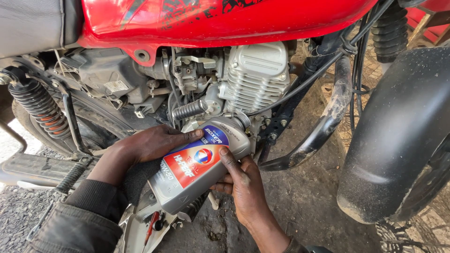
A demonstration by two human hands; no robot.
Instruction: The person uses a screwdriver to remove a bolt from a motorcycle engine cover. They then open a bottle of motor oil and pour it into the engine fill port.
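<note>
A grey oil bottle [199, 166] with a red and blue label is held tipped on its side, neck uppermost and pressed toward the lower engine case [255, 75] of a red motorcycle [225, 18].

Left hand [150, 145]: laid over the upper flank of the bottle, fingers [187, 137] curled closed against the label's top edge, thumb hidden behind the body. Right hand [241, 180]: cupped under the lower flank, thumb laid across the label, remaining fingers wrapped beneath. The bottle is gripped from both sides.

The neck of the bottle lies just beyond the fingertips of both hands, up against the casing below the finned cylinder; the filler opening itself is hidden by the neck, so it cannot be told whether oil is flowing. A ribbed rubber-covered lever [190, 110] sits just above the left fingertips. A black crash bar [323, 126] curves away beyond the right hand's thumb, and a front mudguard [398, 136] stands well apart on that side. A rear shock spring [40, 107] lies behind the left wrist.

Step judged in hand: pouring engine oil into the filler. The next move is judged to call for a steady tilt, the base raised gradually while the neck is kept seated, so that nothing is spilled down the casing.
</note>
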